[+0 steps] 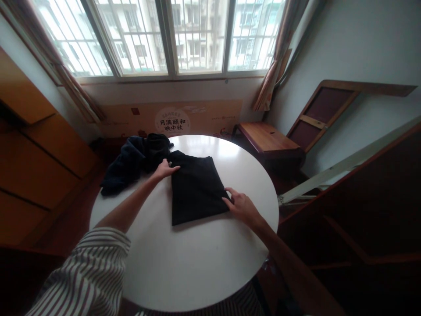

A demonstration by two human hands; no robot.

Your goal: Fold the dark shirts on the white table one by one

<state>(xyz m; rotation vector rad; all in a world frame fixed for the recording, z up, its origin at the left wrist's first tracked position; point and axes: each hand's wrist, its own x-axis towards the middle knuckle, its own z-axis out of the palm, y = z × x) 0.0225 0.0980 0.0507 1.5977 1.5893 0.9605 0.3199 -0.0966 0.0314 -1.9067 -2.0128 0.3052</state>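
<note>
round white tabletop (184,272): folded black cloth (197,191) lies between both hands. left hand (166,169) rests open on its edge, holding nothing firmly; right hand (241,206) curls at its corner, pinch unclear. dragging either hand could skew the folds.

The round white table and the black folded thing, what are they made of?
The round white table seems to have a smooth painted or laminate top, because window light shines off it like a mirror; what lies beneath can't be seen. The folded black cloth looks like soft fabric, perhaps cotton: it has a dull, matte finish and bends softly at its edges.
</note>
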